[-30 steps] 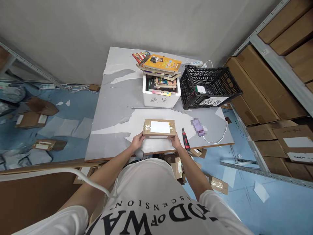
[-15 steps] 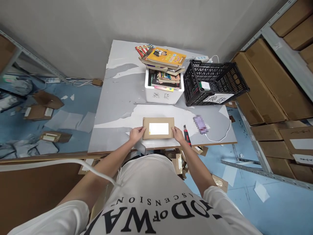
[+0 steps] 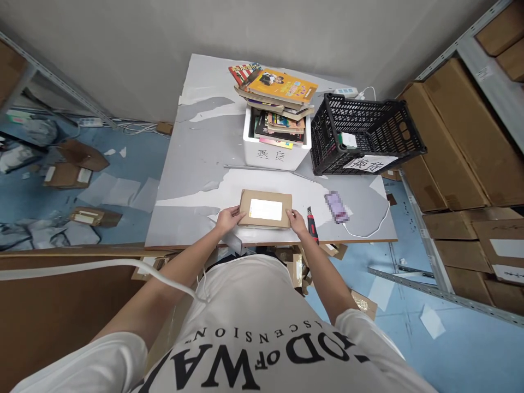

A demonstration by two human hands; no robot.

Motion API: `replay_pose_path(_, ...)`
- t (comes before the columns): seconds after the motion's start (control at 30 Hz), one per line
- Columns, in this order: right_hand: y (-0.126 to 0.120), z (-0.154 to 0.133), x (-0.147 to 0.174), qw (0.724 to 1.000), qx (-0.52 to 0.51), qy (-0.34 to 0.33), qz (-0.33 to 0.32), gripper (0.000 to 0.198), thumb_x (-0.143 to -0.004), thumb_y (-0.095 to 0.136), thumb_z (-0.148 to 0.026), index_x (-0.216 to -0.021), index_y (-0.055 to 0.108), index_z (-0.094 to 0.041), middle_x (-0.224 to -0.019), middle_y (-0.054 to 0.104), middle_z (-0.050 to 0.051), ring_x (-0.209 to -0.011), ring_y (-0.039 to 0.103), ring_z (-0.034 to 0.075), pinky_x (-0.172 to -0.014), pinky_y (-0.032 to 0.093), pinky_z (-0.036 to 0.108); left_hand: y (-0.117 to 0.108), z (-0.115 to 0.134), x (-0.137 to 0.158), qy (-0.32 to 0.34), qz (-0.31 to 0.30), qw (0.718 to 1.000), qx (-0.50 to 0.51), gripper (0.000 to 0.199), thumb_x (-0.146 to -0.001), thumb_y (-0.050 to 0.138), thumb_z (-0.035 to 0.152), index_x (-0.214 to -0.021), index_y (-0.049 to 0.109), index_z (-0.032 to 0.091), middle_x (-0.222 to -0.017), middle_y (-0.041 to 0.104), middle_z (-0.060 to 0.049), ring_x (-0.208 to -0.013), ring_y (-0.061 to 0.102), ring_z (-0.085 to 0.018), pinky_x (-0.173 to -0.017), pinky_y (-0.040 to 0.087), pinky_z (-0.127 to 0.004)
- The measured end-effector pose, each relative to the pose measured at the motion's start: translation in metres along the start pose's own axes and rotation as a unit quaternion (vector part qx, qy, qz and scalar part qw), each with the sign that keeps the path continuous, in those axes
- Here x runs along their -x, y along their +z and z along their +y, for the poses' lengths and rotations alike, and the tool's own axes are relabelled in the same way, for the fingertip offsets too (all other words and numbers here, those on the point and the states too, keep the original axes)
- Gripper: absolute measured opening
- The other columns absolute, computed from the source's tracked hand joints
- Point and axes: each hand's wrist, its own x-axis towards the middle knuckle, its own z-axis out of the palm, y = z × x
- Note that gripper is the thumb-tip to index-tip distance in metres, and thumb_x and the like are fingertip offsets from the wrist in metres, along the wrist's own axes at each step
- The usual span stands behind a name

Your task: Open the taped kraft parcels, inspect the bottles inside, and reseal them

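**While the left hand (image 3: 228,219) and the right hand (image 3: 297,221) pinch its ends, a cardboard box (image 3: 266,209) sits squarely between them**

The cardboard box is at the near side of the table (image 3: 204,147), broad face up, with a white label (image 3: 266,210) on that face. The left hand holds its left end, thumb over the top edge; the right hand holds the right end near the front corner, thumb also on top. Whether the underside fully touches the table cannot be told.

Just beside the right hand lies a red-and-black utility knife (image 3: 312,225), its tip pointing away from the person. Farther right is a purple object (image 3: 336,206), blurred over, with a white cable (image 3: 370,236) running from it. Beyond the cardboard box, well apart from both hands, stand a white bin (image 3: 278,158) heaped with books (image 3: 282,87) and, to its right, a black crate (image 3: 364,136).
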Motion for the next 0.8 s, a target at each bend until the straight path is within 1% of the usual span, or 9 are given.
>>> replay_pose_path(0.1,-0.002,0.013,0.005,1.0,-0.026,0.001,0.001,0.049,-0.092,0.032,-0.048,-0.121,0.058,-0.019,-0.106,0.067,0.01,-0.094,0.063,0.02,-0.084,0.051,0.035,-0.007,-0.007,0.004,-0.042,0.009,0.999,0.032,0.061,-0.076,0.066,0.043,-0.127,0.057,0.011,-0.129,0.059,-0.017,-0.116,0.06,-0.028,-0.096,0.051,-0.043)
replay_pose_path(0.17,-0.003,0.026,0.012,0.999,-0.039,0.0,0.006,0.048,-0.091,0.032,-0.039,-0.127,0.054,-0.017,-0.109,0.065,0.012,-0.093,0.064,0.02,-0.084,0.052,0.037,-0.016,-0.013,0.009,-0.053,-0.001,0.998,0.017,0.059,-0.078,0.061,0.039,-0.13,0.055,0.011,-0.133,0.056,-0.018,-0.117,0.059,-0.028,-0.096,0.051,-0.043)
replay_pose_path(0.27,0.0,0.044,0.023,0.999,-0.047,-0.018,-0.003,0.05,-0.078,0.05,-0.027,-0.128,0.053,-0.019,-0.121,0.059,0.013,-0.1,0.062,0.022,-0.091,0.051,0.04,-0.024,-0.024,0.016,-0.018,-0.046,0.995,-0.09,0.066,-0.068,0.067,0.033,-0.129,0.056,0.011,-0.135,0.055,-0.017,-0.12,0.057,-0.03,-0.102,0.046,-0.041)
replay_pose_path(0.37,0.011,0.053,0.028,0.997,-0.061,-0.033,-0.028,0.057,-0.067,0.059,-0.02,-0.124,0.055,-0.021,-0.127,0.056,0.011,-0.109,0.058,0.023,-0.098,0.047,0.042,-0.021,-0.03,0.02,0.008,-0.092,0.982,-0.162,0.07,-0.06,0.071,0.034,-0.126,0.059,0.015,-0.129,0.06,-0.013,-0.116,0.059,-0.031,-0.096,0.049,-0.039)
replay_pose_path(0.43,0.018,0.053,0.028,0.996,-0.079,-0.028,-0.036,0.057,-0.067,0.06,-0.021,-0.124,0.052,-0.021,-0.126,0.057,0.011,-0.111,0.057,0.023,-0.098,0.047,0.043,-0.015,-0.03,0.022,0.019,-0.108,0.978,-0.179,0.064,-0.063,0.068,0.038,-0.123,0.061,0.016,-0.116,0.068,-0.009,-0.106,0.064,-0.029,-0.09,0.051,-0.037)
replay_pose_path(0.5,0.022,0.05,0.027,0.993,-0.104,-0.021,-0.046,0.054,-0.071,0.058,-0.023,-0.124,0.049,-0.021,-0.126,0.058,0.012,-0.112,0.057,0.022,-0.096,0.048,0.042,-0.009,-0.026,0.024,0.029,-0.113,0.971,-0.208,0.056,-0.069,0.062,0.041,-0.118,0.064,0.016,-0.097,0.073,-0.006,-0.09,0.066,-0.026,-0.083,0.051,-0.036)
replay_pose_path(0.6,0.019,0.042,0.029,0.986,-0.153,-0.036,-0.059,0.048,-0.074,0.059,-0.029,-0.12,0.048,-0.022,-0.13,0.056,0.011,-0.119,0.054,0.021,-0.1,0.045,0.041,-0.006,-0.017,0.029,0.039,-0.108,0.963,-0.245,0.05,-0.074,0.056,0.046,-0.11,0.067,0.014,-0.075,0.071,-0.003,-0.074,0.063,-0.022,-0.073,0.049,-0.032)
replay_pose_path(0.7,0.007,0.029,0.036,0.98,-0.177,-0.067,-0.069,0.039,-0.076,0.059,-0.037,-0.112,0.049,-0.023,-0.13,0.056,0.01,-0.123,0.05,0.021,-0.103,0.041,0.039,-0.007,-0.002,0.037,0.054,-0.085,0.967,-0.234,0.05,-0.077,0.051,0.052,-0.105,0.069,0.014,-0.075,0.069,-0.003,-0.071,0.06,-0.019,-0.068,0.046,-0.027)
replay_pose_path(0.8,-0.007,0.008,0.04,0.987,-0.139,-0.065,-0.042,0.034,-0.081,0.052,-0.048,-0.102,0.049,-0.022,-0.117,0.062,0.01,-0.111,0.058,0.021,-0.095,0.045,0.036,-0.006,0.021,0.042,0.071,-0.035,0.97,-0.228,0.053,-0.081,0.045,0.057,-0.097,0.07,0.013,-0.078,0.069,-0.002,-0.073,0.058,-0.018,-0.066,0.043,-0.024)
